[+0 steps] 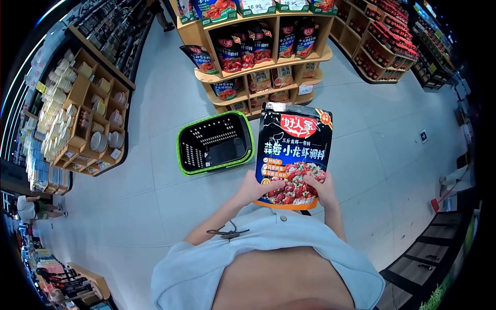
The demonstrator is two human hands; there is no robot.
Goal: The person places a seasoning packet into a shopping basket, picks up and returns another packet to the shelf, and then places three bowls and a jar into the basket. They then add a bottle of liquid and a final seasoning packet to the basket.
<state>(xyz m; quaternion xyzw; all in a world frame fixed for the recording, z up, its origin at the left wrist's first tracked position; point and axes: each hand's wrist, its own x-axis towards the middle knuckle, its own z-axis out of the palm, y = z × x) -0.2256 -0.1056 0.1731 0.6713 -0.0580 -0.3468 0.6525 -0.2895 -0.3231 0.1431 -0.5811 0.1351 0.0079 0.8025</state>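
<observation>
Both of my hands hold up a large seasoning packet point(294, 142), dark blue with a red logo and a picture of crayfish, its front turned toward me. My left hand point(258, 187) grips the lower left edge, thumb lying across the front. At the lower right, my right hand point(321, 187) holds the other edge, thumb also on the front. The fingers behind the packet are hidden. On the floor just left of the packet stands a black shopping basket point(188, 129) with a bright green rim.
Ahead is a tiered wooden display shelf point(263, 75) with similar packets point(227, 51). A bowl rack point(85, 132) stands at left, and shelves of red-lidded jars point(395, 44) at far right. Dark cabinets point(431, 245) line the lower right. Another person point(33, 209) is at far left.
</observation>
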